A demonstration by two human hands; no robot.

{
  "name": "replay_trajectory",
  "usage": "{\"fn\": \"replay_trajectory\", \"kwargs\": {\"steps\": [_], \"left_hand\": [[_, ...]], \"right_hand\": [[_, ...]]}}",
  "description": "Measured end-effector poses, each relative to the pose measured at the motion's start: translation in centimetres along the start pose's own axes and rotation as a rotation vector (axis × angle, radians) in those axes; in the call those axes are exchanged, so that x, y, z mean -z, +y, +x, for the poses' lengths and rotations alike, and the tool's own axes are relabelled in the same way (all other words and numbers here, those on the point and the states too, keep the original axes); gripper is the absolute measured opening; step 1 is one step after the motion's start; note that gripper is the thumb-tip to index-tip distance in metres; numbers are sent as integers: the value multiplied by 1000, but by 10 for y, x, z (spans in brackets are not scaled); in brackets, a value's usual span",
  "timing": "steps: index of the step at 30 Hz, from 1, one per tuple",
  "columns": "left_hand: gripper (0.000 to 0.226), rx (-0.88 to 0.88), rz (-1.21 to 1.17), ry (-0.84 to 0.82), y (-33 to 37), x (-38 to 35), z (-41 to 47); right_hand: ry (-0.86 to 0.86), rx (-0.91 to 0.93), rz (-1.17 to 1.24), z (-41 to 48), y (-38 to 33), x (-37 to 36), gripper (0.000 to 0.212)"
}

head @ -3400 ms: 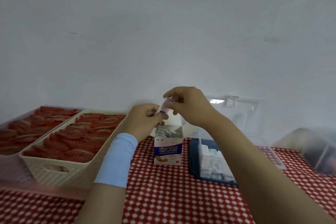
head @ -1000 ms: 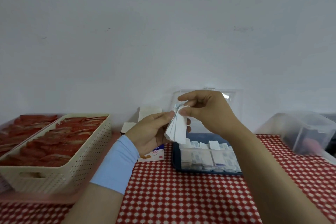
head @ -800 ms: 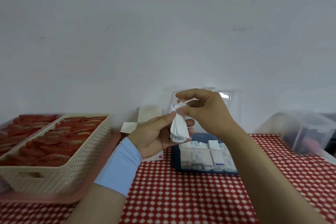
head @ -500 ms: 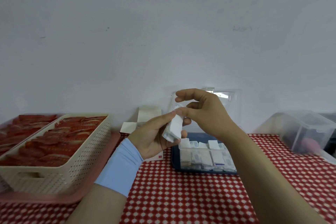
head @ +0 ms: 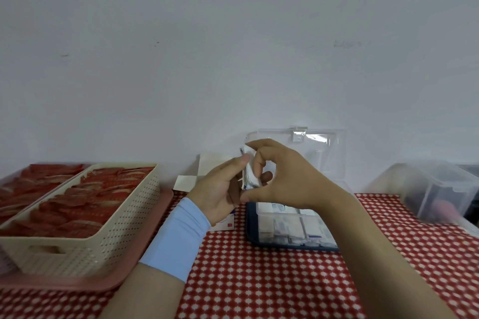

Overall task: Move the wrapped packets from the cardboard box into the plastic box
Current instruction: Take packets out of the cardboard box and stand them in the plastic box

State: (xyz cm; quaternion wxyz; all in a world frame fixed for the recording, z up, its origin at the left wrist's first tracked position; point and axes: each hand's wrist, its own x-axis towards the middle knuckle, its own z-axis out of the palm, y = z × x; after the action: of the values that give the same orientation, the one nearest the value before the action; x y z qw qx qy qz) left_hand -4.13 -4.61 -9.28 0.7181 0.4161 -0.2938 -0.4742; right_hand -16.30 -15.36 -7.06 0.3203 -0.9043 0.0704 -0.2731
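A small stack of white wrapped packets [head: 249, 173] is held upright in the air between both hands. My left hand [head: 220, 186], with a light blue wrist sleeve, cradles the stack from the left with its thumb on top. My right hand [head: 282, 176] pinches the stack between forefinger and thumb. Behind my left hand stands the white cardboard box [head: 204, 171] with its flaps open, mostly hidden. The clear plastic box [head: 293, 225] with a dark blue base sits below my right hand, its lid [head: 324, 153] raised, with several white packets inside.
A cream perforated basket [head: 85, 246] full of red packets stands on a pink tray [head: 160, 215] at the left, another such basket behind it. A clear lidded container [head: 438, 189] sits at the far right. Red-and-white checked cloth [head: 259, 280] covers the table; a wall rises close behind.
The packets were fanned out and hanging from my right fingers; both hands have closed them into a compact upright stack. The hands stayed above the plastic box.
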Motion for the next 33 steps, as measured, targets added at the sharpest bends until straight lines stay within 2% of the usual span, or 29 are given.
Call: {"fn": "replay_trajectory", "kwargs": {"steps": [5,10,16,19,21,24,26,29,33], "left_hand": [[48,1,-15,4,-1,-1,0],[62,-10,-48,12,-3,-2,2],[58,5,-41,7,-5,0,3],[49,1,-5,-30,-3,6,2],[42,12,45,-78,-1,9,0],[36,56,43,-144,1,11,-4],[39,70,67,-199,0,12,-4],[39,107,92,-230,-1,14,-4],[46,135,126,-255,2,18,-8]], "right_hand": [[-7,46,-24,1,1,-2,39],[-33,59,-47,0,0,-2,42],[-47,81,-103,-1,-2,-5,45],[-92,18,-15,-3,-3,0,44],[-96,-22,161,-3,-3,5,33],[12,-93,435,0,1,11,13],[27,-137,385,0,2,15,24],[-19,-170,320,-2,2,18,19],[52,-223,387,-1,3,20,16]]}}
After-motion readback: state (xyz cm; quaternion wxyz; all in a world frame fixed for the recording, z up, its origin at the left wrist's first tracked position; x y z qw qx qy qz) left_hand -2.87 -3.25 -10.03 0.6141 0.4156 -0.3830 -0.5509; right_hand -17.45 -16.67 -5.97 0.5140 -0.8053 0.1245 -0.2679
